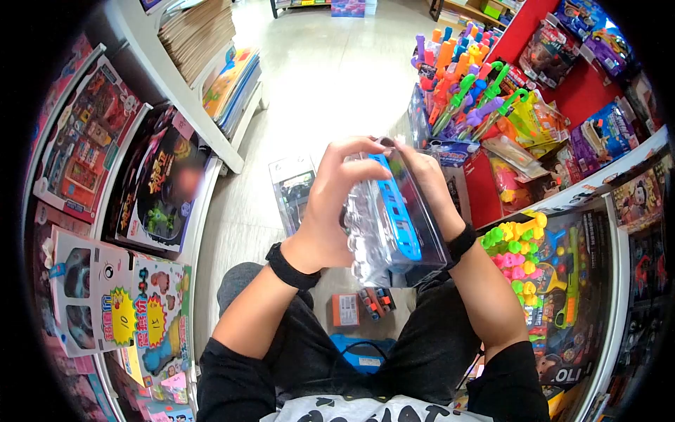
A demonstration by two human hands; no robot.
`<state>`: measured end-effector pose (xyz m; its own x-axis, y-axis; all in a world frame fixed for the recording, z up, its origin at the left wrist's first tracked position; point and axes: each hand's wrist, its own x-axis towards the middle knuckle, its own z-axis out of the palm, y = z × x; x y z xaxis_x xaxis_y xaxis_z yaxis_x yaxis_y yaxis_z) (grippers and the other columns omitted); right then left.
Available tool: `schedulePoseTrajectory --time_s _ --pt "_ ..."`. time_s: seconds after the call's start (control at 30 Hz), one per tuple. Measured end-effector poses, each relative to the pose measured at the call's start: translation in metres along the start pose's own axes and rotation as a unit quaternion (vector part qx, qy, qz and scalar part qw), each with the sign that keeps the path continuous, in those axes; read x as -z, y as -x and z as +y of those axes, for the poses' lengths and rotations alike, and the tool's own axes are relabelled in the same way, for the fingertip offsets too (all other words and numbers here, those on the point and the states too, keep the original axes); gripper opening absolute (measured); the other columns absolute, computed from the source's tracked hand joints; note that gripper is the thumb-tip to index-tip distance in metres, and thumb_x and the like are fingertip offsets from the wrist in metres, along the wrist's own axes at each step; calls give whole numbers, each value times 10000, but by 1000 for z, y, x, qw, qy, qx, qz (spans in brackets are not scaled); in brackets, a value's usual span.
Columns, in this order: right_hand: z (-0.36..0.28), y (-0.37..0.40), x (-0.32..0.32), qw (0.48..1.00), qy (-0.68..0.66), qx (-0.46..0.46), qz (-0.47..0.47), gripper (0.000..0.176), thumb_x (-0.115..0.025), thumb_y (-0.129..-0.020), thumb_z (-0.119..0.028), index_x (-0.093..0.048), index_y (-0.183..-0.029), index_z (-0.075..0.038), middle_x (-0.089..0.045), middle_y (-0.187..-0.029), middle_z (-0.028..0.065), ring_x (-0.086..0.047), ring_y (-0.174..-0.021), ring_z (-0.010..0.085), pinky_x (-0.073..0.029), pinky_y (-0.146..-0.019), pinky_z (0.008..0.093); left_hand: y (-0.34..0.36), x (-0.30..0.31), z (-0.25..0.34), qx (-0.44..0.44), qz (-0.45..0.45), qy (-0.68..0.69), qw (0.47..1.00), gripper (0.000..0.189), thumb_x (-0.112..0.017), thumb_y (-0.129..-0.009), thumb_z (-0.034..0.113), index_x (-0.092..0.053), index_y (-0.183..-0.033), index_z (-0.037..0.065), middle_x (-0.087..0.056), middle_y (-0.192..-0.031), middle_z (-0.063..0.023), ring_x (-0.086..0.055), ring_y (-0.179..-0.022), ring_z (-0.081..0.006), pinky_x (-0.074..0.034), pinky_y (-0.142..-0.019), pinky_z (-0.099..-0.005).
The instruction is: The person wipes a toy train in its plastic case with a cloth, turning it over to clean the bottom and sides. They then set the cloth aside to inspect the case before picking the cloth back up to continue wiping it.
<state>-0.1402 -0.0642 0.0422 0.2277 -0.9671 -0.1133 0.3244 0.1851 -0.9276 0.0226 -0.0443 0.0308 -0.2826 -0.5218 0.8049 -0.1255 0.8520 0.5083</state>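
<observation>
Package [394, 232] of clear plastic with a blue toy vehicle inside, held up in front of me over the floor [330, 70], gripped from both sides. My left hand [327, 211] wraps the package's left face, fingers curled over its top edge. My right hand [430, 184] closes on the package's right face, fingertips on the top edge close to the left fingers. Both hands are closed on it. Black wristbands [292, 271] on both wrists. Below the package on the floor: small orange box [344, 309], with a pack of tiny cars [376, 302] just beside it. Left of the package and beyond it, a second clear pack [294, 191] lies on the floor. Right of the package and beyond it, a bin of bright plastic toys [457, 91].
</observation>
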Motion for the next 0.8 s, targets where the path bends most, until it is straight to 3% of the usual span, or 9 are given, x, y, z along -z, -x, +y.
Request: schedulePoseTrajectory --time_s 0.13,0.37,0.43,0.47,0.5,0.57,0.6,0.67,0.8 --pt "-12 8 -6 1000 -10 1 -2 361 -495 -929 -340 -617 -916 0 -636 -787 46 -583 -632 83 -461 -571 210 3 -9 1 -38 6 -25 999 633 -768 -496 197 -526 -1075 110 -459 -1196 -175 -406 -1180 -390 -345 -974 -477" --pt "-11 13 -7 998 -57 22 -26 333 -539 -913 -316 -642 -891 0 -652 -779 55 -609 -645 92 -479 -599 207 8 -19 -8 -99 89 -51 990 471 -772 -650 213 -479 -1010 129 -465 -1178 -193 -447 -1158 -385 -391 -948 -481" --pt "-10 14 -7 997 -48 56 -26 350 -533 -916 -315 -650 -902 15 -652 -782 55 -609 -645 91 -477 -603 202 8 -22 -6 -7 156 0 988 361 -683 -762 239 -465 -1017 105 -477 -1157 -181 -459 -1154 -346 -400 -950 -463" --pt "-6 11 -3 995 17 95 -7 364 -528 -919 -310 -652 -910 32 -652 -784 64 -608 -631 95 -484 -595 203 8 -27 -2 175 213 84 957 441 -705 -774 166 -423 -1108 110 -486 -1175 -186 -488 -1156 -329 -436 -943 -470" --pt "-5 8 -4 995 21 94 10 380 -529 -917 -310 -642 -908 53 -647 -772 79 -608 -622 105 -496 -579 210 8 -25 -1 241 264 376 855 595 -692 -778 401 -437 -1216 90 -459 -1257 -193 -478 -1165 -319 -418 -961 -483" --pt "-4 5 -1 995 16 71 61 389 -534 -914 -311 -633 -928 64 -656 -811 124 -624 -622 129 -508 -570 221 -7 -2 6 323 199 654 654 827 -652 -694 631 -437 -1279 87 -431 -1321 -177 -424 -1200 -362 -384 -985 -507" --pt "-4 5 0 996 14 72 59 389 -534 -914 -311 -633 -928 64 -656 -811 124 -624 -622 129 -508 -570 221 -9 1 2 323 199 653 656 827 -652 -694 631 -437 -1279 87 -431 -1321 -177 -424 -1200 -362 -384 -985 -507" --pt "-6 3 2 995 -1 79 53 397 -538 -911 -318 -625 -952 67 -663 -876 170 -643 -640 150 -514 -577 230 -10 6 -6 365 301 720 508 936 -636 -610 715 -443 -1279 90 -435 -1326 -174 -367 -1228 -405 -356 -991 -528" --pt "-4 0 5 992 -9 107 65 381 -530 -918 -318 -623 -936 52 -663 -922 183 -650 -665 157 -519 -613 236 -11 1 2 320 232 730 558 952 -638 -613 717 -434 -1278 67 -443 -1311 -201 -337 -1230 -431 -334 -994 -520"
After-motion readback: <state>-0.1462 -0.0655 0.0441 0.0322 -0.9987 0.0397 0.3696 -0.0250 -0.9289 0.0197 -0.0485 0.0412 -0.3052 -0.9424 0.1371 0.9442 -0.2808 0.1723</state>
